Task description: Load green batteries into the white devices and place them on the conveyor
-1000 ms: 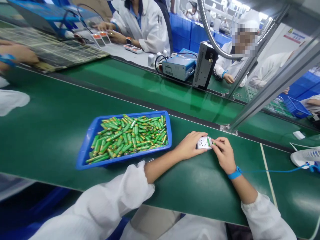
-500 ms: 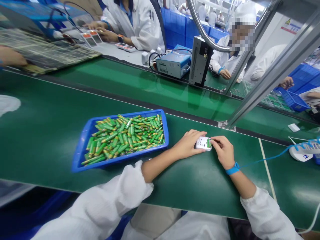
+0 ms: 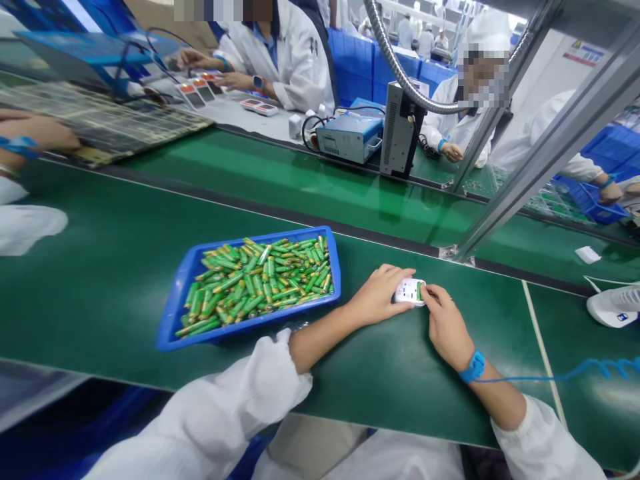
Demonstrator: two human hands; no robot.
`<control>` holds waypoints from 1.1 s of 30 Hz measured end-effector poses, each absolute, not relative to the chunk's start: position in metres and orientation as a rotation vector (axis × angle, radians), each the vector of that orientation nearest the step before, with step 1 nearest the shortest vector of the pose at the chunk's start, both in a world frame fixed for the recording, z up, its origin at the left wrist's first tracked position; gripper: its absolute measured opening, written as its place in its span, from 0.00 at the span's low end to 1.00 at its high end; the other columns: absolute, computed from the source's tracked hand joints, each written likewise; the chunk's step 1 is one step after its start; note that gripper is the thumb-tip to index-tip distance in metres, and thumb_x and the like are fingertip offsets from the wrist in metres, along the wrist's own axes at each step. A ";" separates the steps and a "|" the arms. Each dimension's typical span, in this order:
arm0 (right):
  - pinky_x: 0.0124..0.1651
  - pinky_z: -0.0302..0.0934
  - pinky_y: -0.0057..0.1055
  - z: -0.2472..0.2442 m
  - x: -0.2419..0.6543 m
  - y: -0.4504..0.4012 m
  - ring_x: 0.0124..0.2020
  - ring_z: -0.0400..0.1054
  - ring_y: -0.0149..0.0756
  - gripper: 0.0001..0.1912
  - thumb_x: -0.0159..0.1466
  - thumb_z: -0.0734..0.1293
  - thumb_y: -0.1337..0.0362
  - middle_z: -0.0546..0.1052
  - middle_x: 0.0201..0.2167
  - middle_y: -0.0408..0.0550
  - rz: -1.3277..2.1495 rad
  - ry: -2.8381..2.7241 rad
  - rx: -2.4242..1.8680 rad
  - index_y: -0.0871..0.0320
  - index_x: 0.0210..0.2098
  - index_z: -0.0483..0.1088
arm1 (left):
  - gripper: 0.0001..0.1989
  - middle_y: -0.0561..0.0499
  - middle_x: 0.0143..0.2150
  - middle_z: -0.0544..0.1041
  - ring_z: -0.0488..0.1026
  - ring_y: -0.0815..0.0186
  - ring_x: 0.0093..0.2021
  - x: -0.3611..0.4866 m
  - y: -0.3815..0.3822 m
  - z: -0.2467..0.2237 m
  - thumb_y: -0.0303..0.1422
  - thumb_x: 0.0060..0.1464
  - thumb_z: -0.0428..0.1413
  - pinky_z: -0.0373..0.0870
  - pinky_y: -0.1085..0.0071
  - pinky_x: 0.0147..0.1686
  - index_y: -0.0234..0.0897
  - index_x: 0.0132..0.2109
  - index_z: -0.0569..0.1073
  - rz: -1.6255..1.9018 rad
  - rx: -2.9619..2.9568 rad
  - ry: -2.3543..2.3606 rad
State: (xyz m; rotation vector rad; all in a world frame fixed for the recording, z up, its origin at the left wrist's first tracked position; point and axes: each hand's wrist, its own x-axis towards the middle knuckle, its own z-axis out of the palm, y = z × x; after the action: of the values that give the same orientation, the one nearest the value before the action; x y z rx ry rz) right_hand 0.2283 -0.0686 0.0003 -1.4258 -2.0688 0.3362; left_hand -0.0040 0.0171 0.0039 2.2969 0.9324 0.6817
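My left hand (image 3: pixel 380 295) grips a small white plastic device (image 3: pixel 407 291) between thumb and fingers, close to the green table top. A green battery (image 3: pixel 419 291) sits at the device's right end, partly covered by my fingertips. My right hand (image 3: pixel 447 323) has its thumb and fingers closed together at that battery; how firmly they hold it is hidden. A blue strap with a coiled cord circles my right wrist. Left of my left forearm stands a blue tray (image 3: pixel 169 301) heaped with green and yellow batteries (image 3: pixel 260 280).
A metal post (image 3: pixel 510 193) rises behind my hands from the table's back ledge. Across it stand a blue-grey box device (image 3: pixel 345 137) and a dark upright unit (image 3: pixel 397 130). At right is a white device (image 3: pixel 613 307). Co-workers sit opposite; another person's hand (image 3: pixel 40 133) is at far left.
My right hand has turned, its wrist now lower, with its fingertips further over the battery. My left hand still holds the white device. The whole view has shifted slightly.
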 end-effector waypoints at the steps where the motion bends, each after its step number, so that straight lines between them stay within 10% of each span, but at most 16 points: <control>1: 0.69 0.72 0.52 0.000 0.229 -0.069 0.65 0.73 0.50 0.32 0.74 0.57 0.75 0.76 0.65 0.60 0.364 -2.044 -1.410 0.52 0.72 0.74 | 0.38 0.38 0.69 0.77 0.70 0.44 0.66 -0.004 0.018 0.003 0.42 0.63 0.71 0.70 0.45 0.68 0.39 0.74 0.69 0.682 2.294 0.931; 5: 0.66 0.76 0.48 0.004 0.231 -0.063 0.63 0.76 0.48 0.25 0.79 0.64 0.62 0.77 0.64 0.57 0.571 -1.779 -1.386 0.48 0.73 0.73 | 0.40 0.39 0.70 0.76 0.70 0.45 0.67 -0.005 0.019 0.002 0.40 0.62 0.72 0.70 0.45 0.69 0.42 0.76 0.68 0.721 2.277 0.897; 10: 0.68 0.74 0.50 0.003 0.235 -0.053 0.65 0.78 0.51 0.47 0.64 0.81 0.52 0.79 0.67 0.57 1.007 -1.435 -1.296 0.48 0.78 0.64 | 0.42 0.39 0.73 0.73 0.69 0.46 0.70 -0.006 0.014 0.007 0.42 0.66 0.69 0.70 0.44 0.71 0.47 0.80 0.62 0.819 2.305 0.737; 18: 0.62 0.77 0.46 0.009 0.243 -0.046 0.54 0.83 0.47 0.31 0.63 0.80 0.50 0.87 0.55 0.51 1.336 -1.376 -1.137 0.55 0.62 0.79 | 0.36 0.39 0.72 0.74 0.68 0.48 0.72 0.001 0.012 0.006 0.39 0.71 0.65 0.68 0.43 0.74 0.46 0.79 0.62 0.878 2.396 0.620; 33: 0.79 0.56 0.66 -0.003 0.426 -0.171 0.77 0.65 0.60 0.34 0.61 0.63 0.76 0.78 0.70 0.61 -0.057 -1.319 -2.091 0.57 0.64 0.80 | 0.34 0.36 0.76 0.70 0.68 0.48 0.76 0.005 0.018 -0.013 0.37 0.74 0.55 0.73 0.42 0.72 0.40 0.81 0.57 0.886 2.393 0.682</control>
State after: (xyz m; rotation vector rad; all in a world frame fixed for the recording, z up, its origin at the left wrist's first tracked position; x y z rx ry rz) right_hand 0.4263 -0.1715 -0.0034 -2.0914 -1.3186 -0.0574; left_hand 0.0054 0.0184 -0.0131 2.3928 0.6819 0.8864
